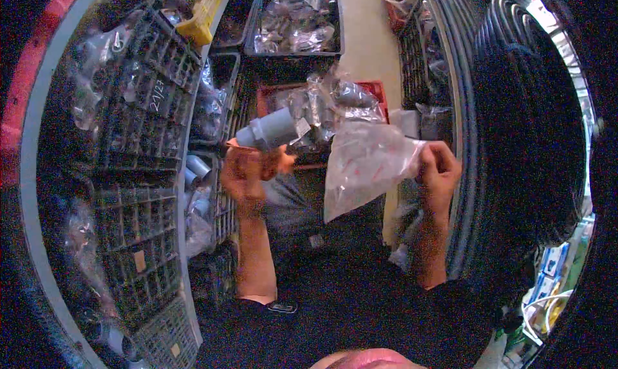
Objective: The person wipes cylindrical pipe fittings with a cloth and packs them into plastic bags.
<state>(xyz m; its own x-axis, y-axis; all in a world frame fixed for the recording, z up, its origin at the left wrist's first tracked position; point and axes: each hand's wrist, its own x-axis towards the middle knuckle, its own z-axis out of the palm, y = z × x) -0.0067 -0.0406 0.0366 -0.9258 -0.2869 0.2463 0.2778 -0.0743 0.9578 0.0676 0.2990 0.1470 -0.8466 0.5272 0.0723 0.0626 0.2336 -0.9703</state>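
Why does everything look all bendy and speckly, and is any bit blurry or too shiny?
Head view throughout: a wide lens probably bends the long, pale grey bar; coloured speckles cover the dark fabric clothing; bright glints whiten the clear, crinkly plastic bags at the top; the left hand looks smeary.

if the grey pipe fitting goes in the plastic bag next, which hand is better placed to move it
Left, most likely: the left hand already holds the grey pipe fitting, while the right hand pinches the translucent plastic bag by its edge. Whether the bag is open is hard to tell.
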